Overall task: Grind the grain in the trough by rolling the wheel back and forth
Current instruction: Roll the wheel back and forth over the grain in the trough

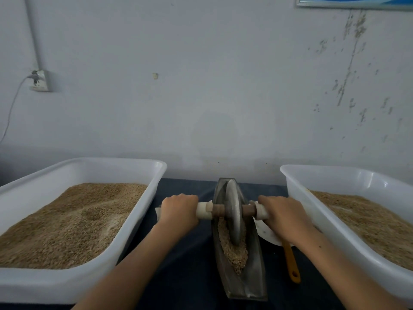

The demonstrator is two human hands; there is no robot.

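Dark blue cloth (190, 253) covers the table, with a metal trough (241, 285) running near to far down its middle. Grain (234, 253) lies heaped in the trough's near half, and the wheel (233, 211) stands upright just beyond it. Left hand (178, 211) and right hand (283, 218) each wrap curled fingers round the axle handle (204, 211). Best to press down evenly on both ends and keep the wheel upright, drawing it through the heap. White tubs of grain (143, 222) flank it.

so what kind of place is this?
Likely a small grain-processing workroom: two grain-filled tubs, a hand-rolled wheel in a trough, and a bare, stained wall.
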